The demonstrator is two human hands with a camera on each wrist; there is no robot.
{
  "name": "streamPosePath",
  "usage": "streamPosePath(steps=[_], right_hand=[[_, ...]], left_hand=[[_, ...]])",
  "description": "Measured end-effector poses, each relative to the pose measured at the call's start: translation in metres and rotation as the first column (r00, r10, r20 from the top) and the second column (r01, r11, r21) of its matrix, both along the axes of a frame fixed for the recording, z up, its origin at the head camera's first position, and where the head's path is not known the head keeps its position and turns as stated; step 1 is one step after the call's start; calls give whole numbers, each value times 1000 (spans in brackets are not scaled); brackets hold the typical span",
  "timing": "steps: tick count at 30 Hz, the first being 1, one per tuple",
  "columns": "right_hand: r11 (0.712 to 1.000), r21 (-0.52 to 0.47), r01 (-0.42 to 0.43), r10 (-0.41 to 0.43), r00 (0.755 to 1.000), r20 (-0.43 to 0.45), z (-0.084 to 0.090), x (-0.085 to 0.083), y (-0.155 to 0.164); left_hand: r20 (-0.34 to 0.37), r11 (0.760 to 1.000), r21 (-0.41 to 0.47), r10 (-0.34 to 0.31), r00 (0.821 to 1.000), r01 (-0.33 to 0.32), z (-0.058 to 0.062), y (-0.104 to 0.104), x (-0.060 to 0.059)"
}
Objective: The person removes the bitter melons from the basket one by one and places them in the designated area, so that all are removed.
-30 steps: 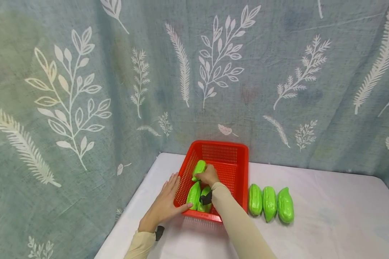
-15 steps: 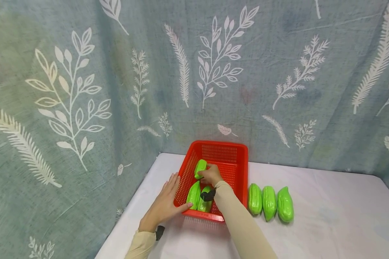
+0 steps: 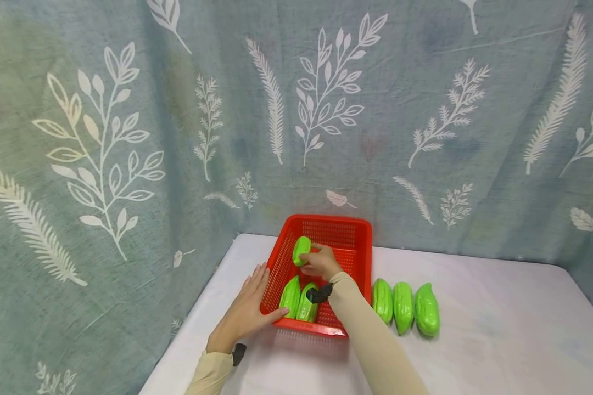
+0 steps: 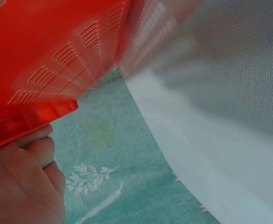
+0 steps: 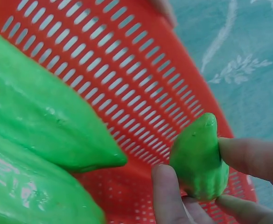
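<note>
Glossy bright green ribbed gourds with pointed ends lie about a red perforated plastic basket [image 3: 363,241]. My right hand [image 3: 323,262] pinches one green gourd [image 3: 302,251] over the far left part of the basket; in the right wrist view thumb and fingers are round this gourd [image 5: 199,158], its tip upward. Two more gourds lie side by side at the basket's near left, a left one [image 3: 290,297] and a right one [image 3: 307,303]. My left hand [image 3: 247,307] rests with extended fingers on the basket's left rim, thumb over the front rim.
Three more gourds stand in a row on the white table right of the basket: a near one [image 3: 382,300], a middle one [image 3: 403,308] and an outer one [image 3: 427,310]. A patterned grey-green curtain [image 3: 375,137] hangs behind and at the left.
My right hand has moved the pinched gourd slightly toward the back of the basket, away from the two lying gourds. The left hand stays on the rim. The head view has shifted slightly.
</note>
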State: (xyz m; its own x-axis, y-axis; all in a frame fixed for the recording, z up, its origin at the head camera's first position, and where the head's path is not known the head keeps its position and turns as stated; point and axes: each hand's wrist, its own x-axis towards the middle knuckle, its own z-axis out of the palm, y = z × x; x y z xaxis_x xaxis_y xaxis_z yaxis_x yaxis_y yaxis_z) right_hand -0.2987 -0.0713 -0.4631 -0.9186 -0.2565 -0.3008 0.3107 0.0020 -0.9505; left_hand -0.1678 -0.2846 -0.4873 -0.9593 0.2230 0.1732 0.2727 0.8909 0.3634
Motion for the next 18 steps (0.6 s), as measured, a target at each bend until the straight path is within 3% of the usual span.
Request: streamPosePath(steps=[18], right_hand=[[994,-113,-2,-4,998,-56,34,11,25]], left_hand=[[13,1000,13,-2,1000,2,0,-1,-2]])
